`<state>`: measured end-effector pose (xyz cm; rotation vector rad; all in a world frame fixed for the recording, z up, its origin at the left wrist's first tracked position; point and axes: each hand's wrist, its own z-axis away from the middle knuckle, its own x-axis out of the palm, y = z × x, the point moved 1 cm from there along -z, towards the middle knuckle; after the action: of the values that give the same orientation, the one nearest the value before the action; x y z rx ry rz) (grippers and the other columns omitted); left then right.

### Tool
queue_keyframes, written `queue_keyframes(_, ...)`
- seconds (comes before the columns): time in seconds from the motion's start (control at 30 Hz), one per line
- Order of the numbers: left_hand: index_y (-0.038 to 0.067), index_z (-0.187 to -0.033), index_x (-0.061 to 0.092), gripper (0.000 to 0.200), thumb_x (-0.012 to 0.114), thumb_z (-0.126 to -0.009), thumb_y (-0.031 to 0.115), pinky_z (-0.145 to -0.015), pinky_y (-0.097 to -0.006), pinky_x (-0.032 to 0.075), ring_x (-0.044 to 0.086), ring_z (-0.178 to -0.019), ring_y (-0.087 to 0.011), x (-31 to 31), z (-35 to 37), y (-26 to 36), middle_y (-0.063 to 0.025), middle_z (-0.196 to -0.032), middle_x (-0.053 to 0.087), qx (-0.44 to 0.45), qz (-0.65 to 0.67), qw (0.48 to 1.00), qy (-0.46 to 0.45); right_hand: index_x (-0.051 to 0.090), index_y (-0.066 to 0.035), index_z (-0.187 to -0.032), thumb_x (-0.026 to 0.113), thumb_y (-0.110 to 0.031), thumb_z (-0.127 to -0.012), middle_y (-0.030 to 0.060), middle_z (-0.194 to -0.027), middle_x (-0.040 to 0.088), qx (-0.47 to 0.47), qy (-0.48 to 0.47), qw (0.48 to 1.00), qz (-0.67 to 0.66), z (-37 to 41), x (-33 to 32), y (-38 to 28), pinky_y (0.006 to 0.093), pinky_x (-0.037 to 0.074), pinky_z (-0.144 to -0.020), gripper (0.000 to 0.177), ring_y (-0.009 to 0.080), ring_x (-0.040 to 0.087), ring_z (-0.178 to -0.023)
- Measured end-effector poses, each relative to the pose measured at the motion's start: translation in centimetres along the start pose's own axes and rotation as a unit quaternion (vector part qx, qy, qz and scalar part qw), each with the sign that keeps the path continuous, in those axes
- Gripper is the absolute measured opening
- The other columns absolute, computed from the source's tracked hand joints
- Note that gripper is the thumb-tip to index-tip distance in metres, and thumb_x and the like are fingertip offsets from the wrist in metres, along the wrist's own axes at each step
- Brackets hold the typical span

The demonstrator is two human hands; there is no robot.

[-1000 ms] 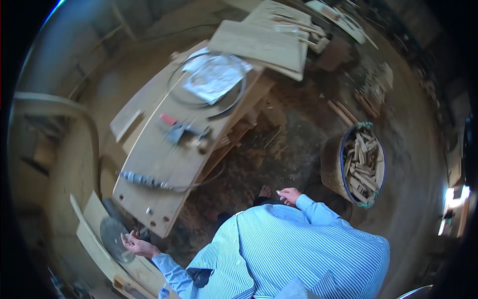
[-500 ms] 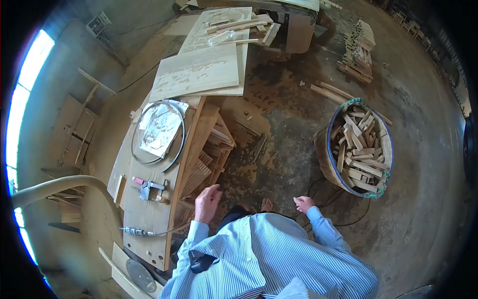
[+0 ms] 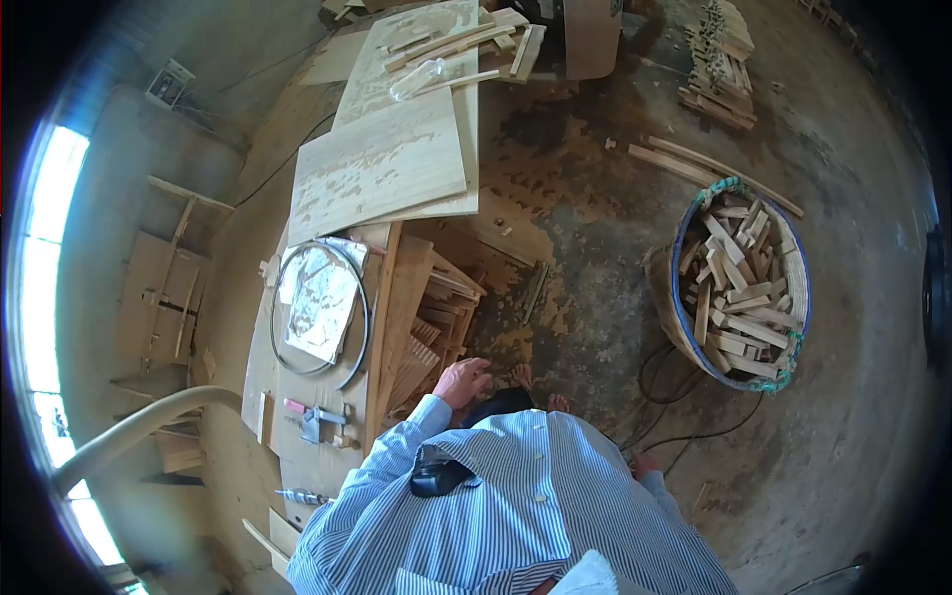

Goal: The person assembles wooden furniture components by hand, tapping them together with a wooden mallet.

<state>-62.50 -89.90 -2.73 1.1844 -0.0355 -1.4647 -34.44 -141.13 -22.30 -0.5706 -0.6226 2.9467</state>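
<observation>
My left hand [image 3: 462, 382] hangs beside the workbench edge, near the wood pieces [image 3: 436, 332] stored under the bench. Its fingers are partly spread and hold nothing. Low at my right side, my right hand [image 3: 646, 464] is partly hidden by the striped shirt, and its fingers cannot be made out. On the workbench [image 3: 342, 402] are a blue metal tool with a pink part [image 3: 315, 421], an air tool [image 3: 300, 496], a metal hoop [image 3: 365, 327] and a crinkled silvery sheet [image 3: 322, 302].
A blue-rimmed basket [image 3: 678, 297] of wood blocks stands on the right, with cables [image 3: 650, 382] on the floor beside it. Boards [image 3: 382, 164] and wood strips [image 3: 451, 48] lie ahead. Long strips [image 3: 674, 164] and a wood stack [image 3: 724, 74] are farther right. A hose [image 3: 149, 421] curves at left.
My left hand has moved forward and right, with its fingers more spread. My right hand has dropped back toward my side. The view has shifted, and both feet now show.
</observation>
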Motion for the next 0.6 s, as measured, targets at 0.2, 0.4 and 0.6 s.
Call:
queue_keyframes(0.2, 0.005, -0.123, 0.069, 0.035, 0.072, -0.095, 0.025, -0.095, -0.0452, 0.056, 0.069, -0.109, -0.0367, -3.6, -6.9, 1.0, -0.0174, -0.116, 0.071, 0.130, -0.062, 0.982, 0.123, 0.073, -0.012, -0.124, 0.061, -0.049, -0.098, 0.0241, -0.117, 0.074, -0.003, 0.131, 0.983, 0.127, -4.3, 3.5, -0.1, 0.0535, 0.055, -0.086, 0.047, 0.0457, 0.070, -0.107)
queue_keyframes(0.4, 0.008, -0.133, 0.065, 0.055, 0.084, -0.084, 0.022, -0.114, -0.0517, 0.042, 0.051, -0.138, -0.0408, -11.0, -14.5, 8.4, -0.0193, -0.146, 0.055, 0.136, -0.148, 0.883, 0.423, 0.073, -0.001, -0.115, 0.066, -0.026, -0.102, 0.0174, -0.099, 0.077, -0.135, 0.239, 0.954, -0.120, -5.3, -2.7, -15.0, 0.0415, 0.057, -0.083, 0.029, 0.0317, 0.075, -0.092)
queue_keyframes(0.6, 0.010, -0.158, 0.045, 0.086, 0.072, -0.091, 0.057, -0.125, -0.0625, 0.021, 0.030, -0.155, -0.0424, -14.1, -22.9, 8.9, -0.0204, -0.164, 0.040, -0.080, -0.292, 0.871, 0.387, 0.073, 0.002, -0.112, 0.074, -0.023, -0.099, 0.0107, -0.092, 0.077, -0.194, 0.212, 0.930, -0.232, -9.6, -14.6, -30.6, 0.0325, 0.059, -0.076, 0.028, 0.0137, 0.073, -0.082)
